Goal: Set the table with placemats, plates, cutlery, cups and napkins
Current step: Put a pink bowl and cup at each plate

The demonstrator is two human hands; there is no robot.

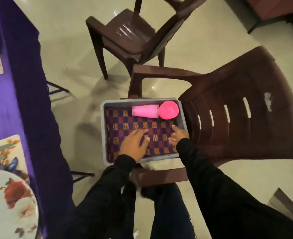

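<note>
A grey plastic bin [104, 131] sits on the seat of a brown chair [242, 107]. Inside it lies a folded checkered cloth [157, 131] in purple, red and orange. Two pink cups are at the bin's far side: one pink cup [145, 110] lies on its side, the other pink cup [169, 110] stands with its mouth up. My left hand [133, 144] rests flat on the cloth with fingers spread. My right hand [178, 136] is over the cloth's right edge near the bin wall, fingers loosely extended, holding nothing.
A table with a purple tablecloth [21, 94] runs along the left, carrying floral placemats [4, 152] and a floral plate [9, 200]. A second brown chair [132, 37] stands farther away on the pale tiled floor.
</note>
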